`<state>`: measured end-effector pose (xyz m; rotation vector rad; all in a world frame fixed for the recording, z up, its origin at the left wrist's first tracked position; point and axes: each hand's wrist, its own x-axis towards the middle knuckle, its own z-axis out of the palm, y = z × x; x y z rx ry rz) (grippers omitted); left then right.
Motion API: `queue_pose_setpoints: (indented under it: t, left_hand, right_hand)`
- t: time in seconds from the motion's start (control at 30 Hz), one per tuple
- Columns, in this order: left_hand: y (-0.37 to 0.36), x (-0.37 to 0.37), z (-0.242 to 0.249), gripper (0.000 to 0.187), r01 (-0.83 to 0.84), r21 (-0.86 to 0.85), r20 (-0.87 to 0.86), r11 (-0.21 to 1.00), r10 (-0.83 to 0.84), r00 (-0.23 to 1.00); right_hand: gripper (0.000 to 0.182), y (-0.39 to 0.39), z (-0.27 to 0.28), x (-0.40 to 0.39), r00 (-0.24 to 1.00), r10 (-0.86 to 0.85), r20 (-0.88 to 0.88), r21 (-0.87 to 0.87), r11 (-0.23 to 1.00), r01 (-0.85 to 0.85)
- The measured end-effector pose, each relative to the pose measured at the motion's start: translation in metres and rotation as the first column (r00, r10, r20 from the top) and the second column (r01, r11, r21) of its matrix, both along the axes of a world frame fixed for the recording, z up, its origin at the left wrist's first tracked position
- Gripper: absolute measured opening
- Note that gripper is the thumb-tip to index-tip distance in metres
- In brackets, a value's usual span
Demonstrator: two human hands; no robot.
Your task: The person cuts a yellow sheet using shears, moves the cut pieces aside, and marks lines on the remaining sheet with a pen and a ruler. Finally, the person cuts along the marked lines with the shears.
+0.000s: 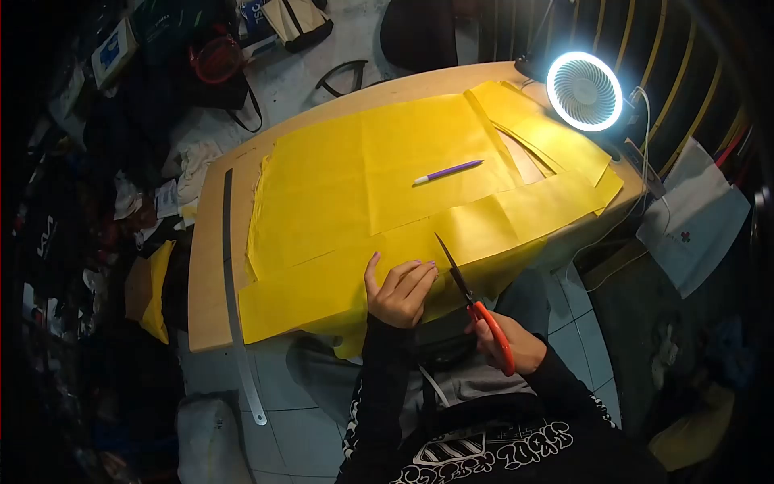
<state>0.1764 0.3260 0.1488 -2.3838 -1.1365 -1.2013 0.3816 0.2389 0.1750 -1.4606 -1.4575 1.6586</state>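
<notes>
Yellow sheet material (322,177) covers most of the wooden table, with a long strip along the front edge. My left hand (399,292) lies on the front strip, palm down with its fingers spread and nothing held. Beside it, my right hand (512,345) grips the red-orange handles of the scissors (501,343). Their dark blades point up and to the left over the yellow material, close to my left fingertips, and look nearly closed. A purple marker (448,173) rests on the sheet farther back.
A long metal ruler (230,258) lies along the table's left side and overhangs the front edge. At the back right stands a lit ring-shaped lamp (584,91) with a white cable. More yellow pieces (556,133) are stacked near it. A white bag (695,222) hangs at the right.
</notes>
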Motion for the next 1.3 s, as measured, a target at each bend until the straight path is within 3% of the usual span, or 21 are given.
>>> queue_pose_setpoints:
  t: [0.27,0.37,0.87,1.07,1.3]
  left_hand:
    - [0.001,0.002,-0.004,0.021,-0.005,0.024,0.046,1.000,0.004,0.999]
    - [0.003,0.000,-0.006,0.021,0.004,0.039,0.039,0.999,-0.006,0.999]
    - [0.005,-0.001,-0.006,0.021,0.029,0.042,0.065,0.999,-0.031,0.997]
    - [0.001,-0.002,-0.001,0.017,0.063,0.033,0.063,0.997,-0.065,0.996]
    - [-0.003,0.000,0.001,0.017,0.043,0.022,0.053,0.999,-0.044,0.998]
  right_hand:
    - [0.057,-0.002,0.008,-0.005,0.998,-0.058,-0.019,-0.053,0.997,0.057]
    - [0.052,-0.001,0.005,-0.008,0.996,-0.077,-0.034,0.026,0.997,0.078]
    - [0.046,-0.003,0.004,-0.008,0.996,-0.089,0.019,0.099,0.991,0.087]
    - [0.053,0.000,0.012,-0.008,0.990,-0.101,-0.102,-0.093,0.991,0.091]
    - [0.053,0.001,0.019,-0.008,0.993,-0.082,-0.085,-0.080,0.994,0.075]
